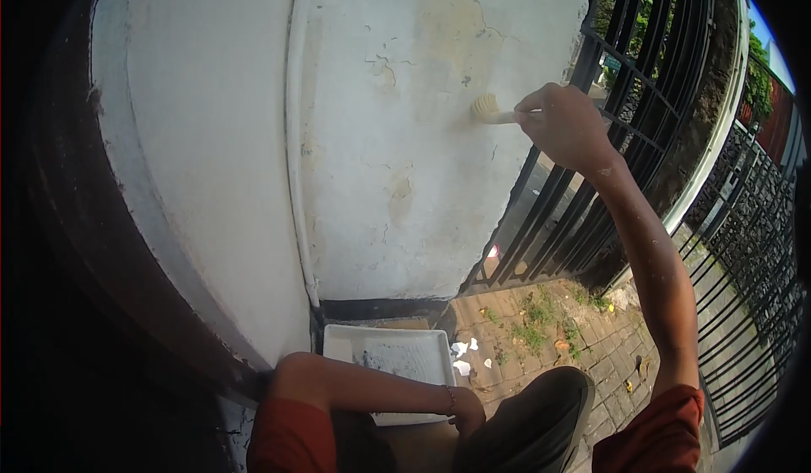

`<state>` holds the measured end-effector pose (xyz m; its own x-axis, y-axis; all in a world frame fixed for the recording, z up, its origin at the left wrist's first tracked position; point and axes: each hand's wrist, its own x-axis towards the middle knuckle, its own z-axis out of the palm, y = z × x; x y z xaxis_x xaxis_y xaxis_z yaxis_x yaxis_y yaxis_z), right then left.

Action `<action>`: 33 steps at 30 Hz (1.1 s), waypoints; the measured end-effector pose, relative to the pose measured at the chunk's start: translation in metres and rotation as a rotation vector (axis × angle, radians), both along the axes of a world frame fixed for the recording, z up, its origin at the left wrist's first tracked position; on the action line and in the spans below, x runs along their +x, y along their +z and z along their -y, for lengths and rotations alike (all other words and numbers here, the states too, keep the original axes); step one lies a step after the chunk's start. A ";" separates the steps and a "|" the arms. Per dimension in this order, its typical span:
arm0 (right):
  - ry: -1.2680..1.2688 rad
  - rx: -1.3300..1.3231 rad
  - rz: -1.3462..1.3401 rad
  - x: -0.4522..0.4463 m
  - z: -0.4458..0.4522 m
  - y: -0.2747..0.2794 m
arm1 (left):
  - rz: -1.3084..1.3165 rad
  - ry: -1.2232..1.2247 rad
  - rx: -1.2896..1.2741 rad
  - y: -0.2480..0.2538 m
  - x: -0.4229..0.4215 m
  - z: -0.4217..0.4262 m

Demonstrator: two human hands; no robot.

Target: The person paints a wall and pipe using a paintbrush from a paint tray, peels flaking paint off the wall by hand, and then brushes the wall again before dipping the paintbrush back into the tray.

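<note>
My right hand (562, 122) is raised and closed around the pale handle of a small brush (486, 106). The brush has a rounded, cream-coloured, ridged head, which is at the surface of the white wall (355, 127). Around it the wall shows cracked, flaking paint and beige bare patches. My left hand (469, 410), with a bracelet at the wrist, hangs low beside my knee. Its fingers point down and are mostly hidden, so their grip cannot be made out. Under my left forearm lies a white paint tray (432, 350) with dark marks in it.
A pipe (296, 135) runs down the wall's left corner. A black metal gate (629, 59) stands right of the wall. White paint flakes (460, 367) lie on brick paving (524, 363) with grass tufts. A second barred fence (735, 321) is at far right.
</note>
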<state>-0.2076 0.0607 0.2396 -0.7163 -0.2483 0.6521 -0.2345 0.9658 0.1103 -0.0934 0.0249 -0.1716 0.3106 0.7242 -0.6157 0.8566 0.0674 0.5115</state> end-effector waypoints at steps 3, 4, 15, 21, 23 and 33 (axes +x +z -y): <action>0.077 0.107 -0.118 0.005 0.006 0.023 | -0.060 -0.002 -0.008 0.010 -0.003 0.002; 0.155 0.171 -0.255 -0.003 0.005 0.034 | -0.087 0.002 -0.019 0.007 -0.003 0.000; 0.231 -0.045 -0.382 -0.016 0.042 0.100 | -0.140 0.010 -0.049 0.001 -0.004 -0.001; 0.002 0.429 -0.598 -0.046 0.018 0.071 | -0.137 0.032 -0.074 0.006 -0.001 -0.003; -0.028 0.278 -0.501 -0.033 0.027 0.060 | -0.160 0.005 -0.066 0.008 -0.001 -0.004; -0.160 0.411 -0.393 0.004 0.045 0.046 | -0.146 0.010 0.036 0.011 0.002 -0.003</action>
